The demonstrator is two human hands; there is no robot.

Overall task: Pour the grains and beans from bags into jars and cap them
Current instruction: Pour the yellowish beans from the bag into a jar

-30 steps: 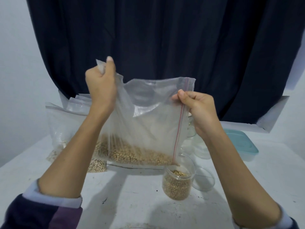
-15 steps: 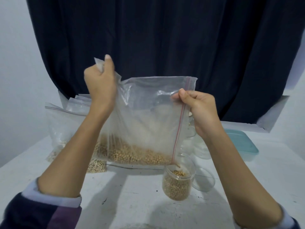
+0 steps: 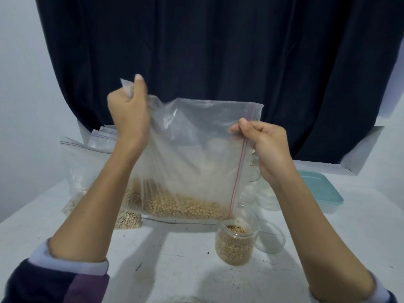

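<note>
Far left, spare bags of grain sit waiting on the table. The left hand grips the top corner of the clear zip bag in a curled fist, lifting that end. Beans pool along the bottom and slide toward the low corner right over the jar, which looks mostly full. The right hand pinches the red zip edge, steering the mouth. Pouring step, I'd say; next up is probably easing off before it overflows. Compared to a second ago the left hand's a touch higher and the beans have crept toward the jar.
</note>
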